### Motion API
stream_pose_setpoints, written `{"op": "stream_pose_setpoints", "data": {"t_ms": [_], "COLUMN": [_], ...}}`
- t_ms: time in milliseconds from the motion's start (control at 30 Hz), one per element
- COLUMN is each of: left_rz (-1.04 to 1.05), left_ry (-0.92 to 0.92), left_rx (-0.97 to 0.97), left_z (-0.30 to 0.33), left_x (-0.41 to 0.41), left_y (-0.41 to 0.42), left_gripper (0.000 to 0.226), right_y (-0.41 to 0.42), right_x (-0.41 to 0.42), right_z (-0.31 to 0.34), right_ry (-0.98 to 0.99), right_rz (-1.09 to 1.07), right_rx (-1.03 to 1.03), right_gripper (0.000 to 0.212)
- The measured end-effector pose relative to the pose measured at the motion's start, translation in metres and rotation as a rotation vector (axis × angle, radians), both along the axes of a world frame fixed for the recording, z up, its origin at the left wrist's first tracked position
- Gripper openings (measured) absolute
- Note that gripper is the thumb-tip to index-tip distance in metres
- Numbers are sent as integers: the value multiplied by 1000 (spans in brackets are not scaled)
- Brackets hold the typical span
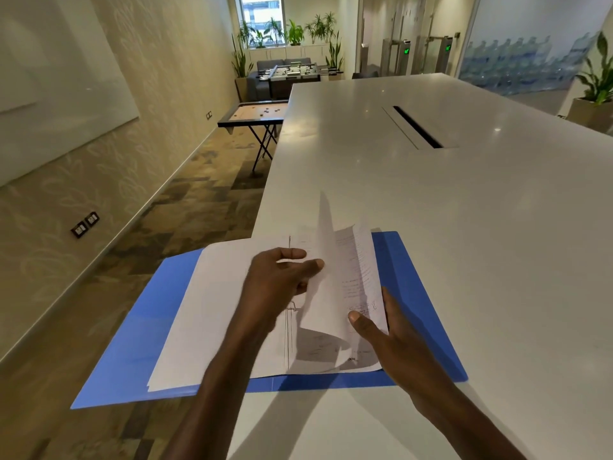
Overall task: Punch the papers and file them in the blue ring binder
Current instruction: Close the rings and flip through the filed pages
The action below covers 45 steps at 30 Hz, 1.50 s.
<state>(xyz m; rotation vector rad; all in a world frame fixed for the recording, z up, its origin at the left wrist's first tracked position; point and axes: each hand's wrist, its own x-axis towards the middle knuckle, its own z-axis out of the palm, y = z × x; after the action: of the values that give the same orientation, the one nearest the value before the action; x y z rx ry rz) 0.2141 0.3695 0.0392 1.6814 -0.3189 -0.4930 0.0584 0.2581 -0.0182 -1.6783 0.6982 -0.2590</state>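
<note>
1. Blue ring binder (428,313) open flat at white table (431,200) near edge, left cover overhanging.
2. Left hand (278,277) pinching lifted sheet (335,277) above binder, likely seating holes.
3. Right hand (381,330) thumb pinching papers (360,277) on binder's right half, steadying.

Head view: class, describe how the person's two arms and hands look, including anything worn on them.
Both forearms are bare to the bottom edge of the picture; no sleeves show. The left hand and right hand wear no gloves, and no rings, watch or bracelets are visible. Nails are short and unpainted. No markings show.
</note>
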Motion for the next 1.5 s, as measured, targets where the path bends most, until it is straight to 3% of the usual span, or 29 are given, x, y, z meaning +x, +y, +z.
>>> {"op": "stream_pose_setpoints", "data": {"t_ms": [167, 300, 400, 633, 933, 1200, 1333, 1500], "left_rz": [156, 200, 212, 349, 478, 383, 329, 332], "left_ry": [-56, -94, -87, -81, -10, -21, -57, -208], "left_rx": [-34, -45, -1, 119, 293, 620, 758, 577], "left_z": [20, 29, 28, -4, -64, -85, -71, -42], "left_x": [26, 43, 52, 76, 109, 108, 104, 87], "left_y": [45, 88, 114, 147, 174, 171, 161, 135], "left_gripper": [30, 30, 30, 17, 26, 27, 43, 42], "right_y": [1, 1, 1, 2, 1, 1, 0, 1], "right_x": [-2, -1, 0, 2, 4, 3, 1, 1], "right_z": [1, -4, -7, -9, -9, -9, -9, -11], "right_ry": [-3, -28, -27, -47, -47, -25, -42, -62], "right_rz": [52, 56, 52, 52, 43, 53, 43, 40], "right_rx": [-10, -15, -18, -23, -39, -41, -30, -28], "right_gripper": [85, 73, 76, 77, 72, 83, 83, 83]}}
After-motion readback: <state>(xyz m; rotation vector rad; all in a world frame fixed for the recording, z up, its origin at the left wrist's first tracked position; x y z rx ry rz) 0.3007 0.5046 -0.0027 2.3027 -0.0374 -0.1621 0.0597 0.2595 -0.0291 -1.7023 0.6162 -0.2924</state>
